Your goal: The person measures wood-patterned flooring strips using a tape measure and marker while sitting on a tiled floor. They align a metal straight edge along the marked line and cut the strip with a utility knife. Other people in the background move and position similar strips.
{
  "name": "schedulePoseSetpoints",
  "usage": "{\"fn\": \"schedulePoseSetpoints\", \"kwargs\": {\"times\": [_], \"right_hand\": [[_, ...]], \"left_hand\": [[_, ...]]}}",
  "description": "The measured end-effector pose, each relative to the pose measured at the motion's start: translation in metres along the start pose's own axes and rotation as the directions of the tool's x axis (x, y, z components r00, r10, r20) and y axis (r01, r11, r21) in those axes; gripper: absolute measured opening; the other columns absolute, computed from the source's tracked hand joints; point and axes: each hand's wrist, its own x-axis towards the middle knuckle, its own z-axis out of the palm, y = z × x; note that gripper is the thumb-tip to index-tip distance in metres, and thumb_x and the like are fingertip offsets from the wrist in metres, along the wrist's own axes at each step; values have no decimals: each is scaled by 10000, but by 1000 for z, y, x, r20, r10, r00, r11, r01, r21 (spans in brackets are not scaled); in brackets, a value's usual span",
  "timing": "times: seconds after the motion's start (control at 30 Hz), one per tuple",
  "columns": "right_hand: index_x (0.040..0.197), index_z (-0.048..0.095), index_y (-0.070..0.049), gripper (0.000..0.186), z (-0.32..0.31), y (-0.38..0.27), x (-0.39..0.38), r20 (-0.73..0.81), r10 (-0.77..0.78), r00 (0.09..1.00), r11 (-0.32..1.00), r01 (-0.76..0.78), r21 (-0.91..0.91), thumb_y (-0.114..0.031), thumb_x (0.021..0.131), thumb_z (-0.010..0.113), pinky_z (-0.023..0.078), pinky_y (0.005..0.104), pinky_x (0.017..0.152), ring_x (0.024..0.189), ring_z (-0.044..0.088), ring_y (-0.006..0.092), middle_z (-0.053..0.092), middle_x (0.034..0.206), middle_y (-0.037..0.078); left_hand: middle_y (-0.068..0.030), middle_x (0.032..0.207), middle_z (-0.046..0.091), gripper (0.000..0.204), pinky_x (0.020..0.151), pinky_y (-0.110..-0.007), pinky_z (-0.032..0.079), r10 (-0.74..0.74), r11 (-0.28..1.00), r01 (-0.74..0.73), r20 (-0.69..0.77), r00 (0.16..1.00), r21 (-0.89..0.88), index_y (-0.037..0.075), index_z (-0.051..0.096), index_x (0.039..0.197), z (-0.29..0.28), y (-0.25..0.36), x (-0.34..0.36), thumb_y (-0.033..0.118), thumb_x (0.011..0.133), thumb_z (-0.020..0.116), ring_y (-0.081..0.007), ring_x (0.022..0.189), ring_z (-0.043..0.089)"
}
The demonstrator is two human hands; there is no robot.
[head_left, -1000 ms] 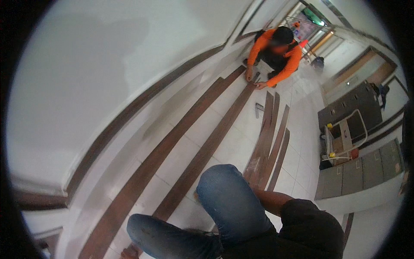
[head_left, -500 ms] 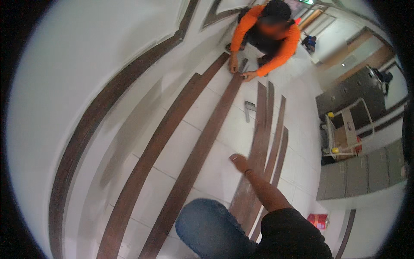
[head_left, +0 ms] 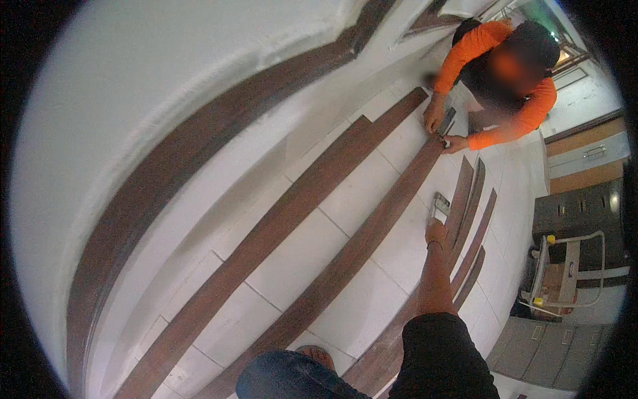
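From the lower edge my right arm reaches forward, and my right hand (head_left: 435, 233) is low over the tiles at the near end of a small L-shaped square (head_left: 440, 205). Its fingers look closed round the pale blade; the dark head sticks out beyond them. Just right of it lie long dark brown wood-look planks (head_left: 460, 206). To its left a long plank (head_left: 362, 259) runs away to a co-worker in an orange-sleeved top (head_left: 508, 73), whose two hands hold its far end and a small tool. My left hand is out of sight.
More brown planks (head_left: 266, 226) lie along the left wall, which has brown trim (head_left: 179, 139). My bent knee (head_left: 286, 376) and a foot (head_left: 317, 356) are at the bottom. A pale-framed trolley (head_left: 570, 269) stands by grey cabinets (head_left: 541, 346) on the right.
My right hand has moved forward over the floor to the square and appears to have taken hold of it. The view has swung left, and a foot has come into sight.
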Motion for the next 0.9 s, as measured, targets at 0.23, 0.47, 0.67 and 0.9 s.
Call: {"fn": "schedulePoseSetpoints", "kwargs": {"times": [0.23, 0.47, 0.67, 0.9], "right_hand": [[998, 805, -133, 204, 25, 29, -98, -143, 30, 989, 985, -5, 170, -160, 925, 616, 588, 425, 828, 921, 747, 305, 771, 999, 157], [991, 736, -65, 184, -67, 22, -131, -219, -328, 919, 944, 326, -45, -100, 811, 729, 582, 431, 760, 838, 712, 302, 733, 896, 132], [1167, 563, -26, 384, -204, -59, -284, -350, -623, 699, 625, 715, 315, -4, 828, 742, 566, 379, 685, 810, 659, 233, 636, 851, 125], [1018, 612, -21, 210, -302, -307, -526, 117, -858, 500, 481, 703, 524, 5, 845, 728, 577, 381, 699, 777, 667, 200, 654, 833, 80]], "left_hand": [[-206, 1177, 683, 577, 930, -530, 510, 27, 999, -28, -52, 998, -22, 46, 636, 1283, -17, -43, 5, 466, 894, 707, -378, 1073, 658], [-204, 1103, 716, 483, 893, -490, 539, 38, 966, -59, -87, 995, -250, 42, 670, 1226, 21, -198, 7, 399, 904, 722, -369, 1011, 688], [-203, 1039, 744, 402, 860, -456, 564, 21, 880, -137, -250, 968, -455, 39, 700, 1176, 50, -378, -42, 342, 913, 734, -361, 959, 714], [-169, 990, 754, 373, 785, -437, 582, -361, 772, 50, -373, 855, -633, 67, 676, 1225, 71, -455, -112, 222, 901, 775, -316, 872, 731]]}}
